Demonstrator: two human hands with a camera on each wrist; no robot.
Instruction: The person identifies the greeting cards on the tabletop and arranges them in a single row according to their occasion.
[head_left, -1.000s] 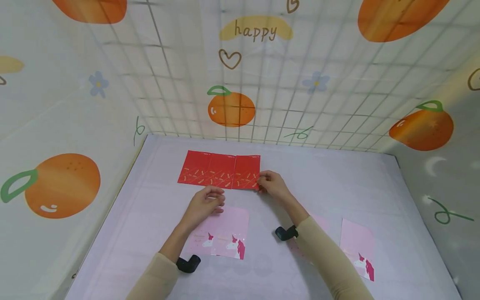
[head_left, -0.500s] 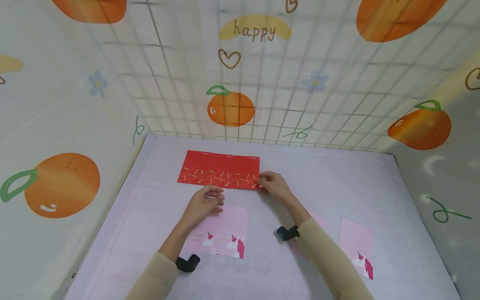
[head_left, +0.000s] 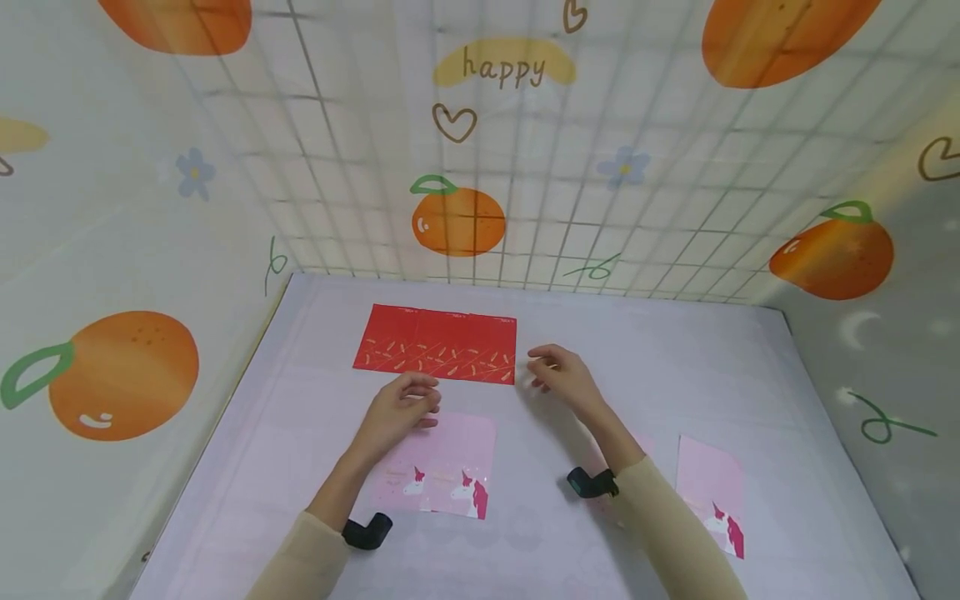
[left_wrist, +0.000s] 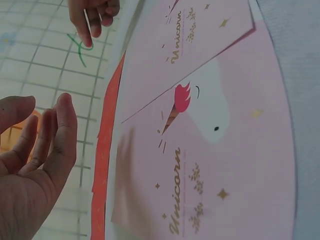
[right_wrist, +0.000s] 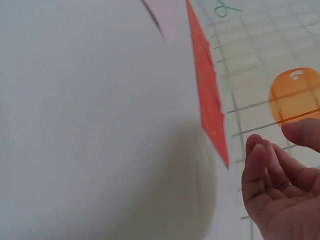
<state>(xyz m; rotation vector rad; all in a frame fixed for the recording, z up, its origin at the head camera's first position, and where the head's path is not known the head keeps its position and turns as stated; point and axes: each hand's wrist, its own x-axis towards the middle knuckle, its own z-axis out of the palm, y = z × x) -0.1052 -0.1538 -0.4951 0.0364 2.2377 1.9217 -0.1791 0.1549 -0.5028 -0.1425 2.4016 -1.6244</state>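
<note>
Across the desk (head_left: 675,358), pink cards (head_left: 461,446) are lying nearest; left hand (head_left: 400,408) and right hand (head_left: 567,381) are hovering empty, fingers apart from thumbs. Beyond, 3 red cards (head_left: 442,340) are forming a row: aligning is seemingly ending, the next move probably calling for a pink card.

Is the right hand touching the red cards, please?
Apart. The head view shows a narrow pale gap between the right hand and the red cards.
</note>
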